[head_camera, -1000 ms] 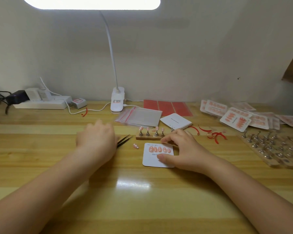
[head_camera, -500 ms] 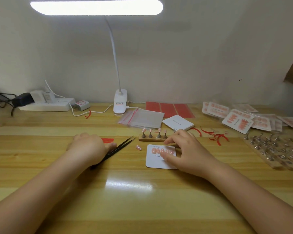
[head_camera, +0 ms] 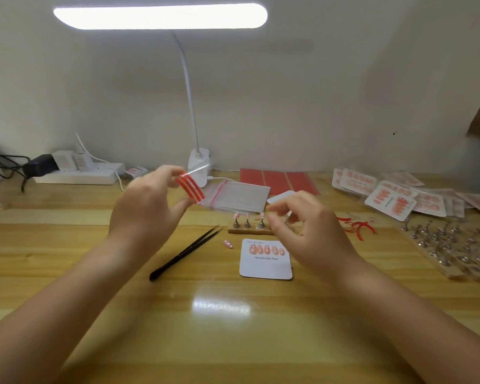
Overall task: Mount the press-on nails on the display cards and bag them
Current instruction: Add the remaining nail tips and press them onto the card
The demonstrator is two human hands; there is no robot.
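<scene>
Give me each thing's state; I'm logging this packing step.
Lamp: lit.
Left hand: raised, pinches red strips.
Right hand: raised, fingers curled, holds nothing visible.
Tweezers: lying on the table, untouched.
Card: flat, five nails mounted.
Loose nail: on the table beside card.
Bags: stacked flat.

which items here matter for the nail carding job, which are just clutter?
In use: left hand pinching red tape strips; right hand; display card; loose nail; nail stand; tweezers; zip bags.
Lying about: power strip; lamp.
</scene>
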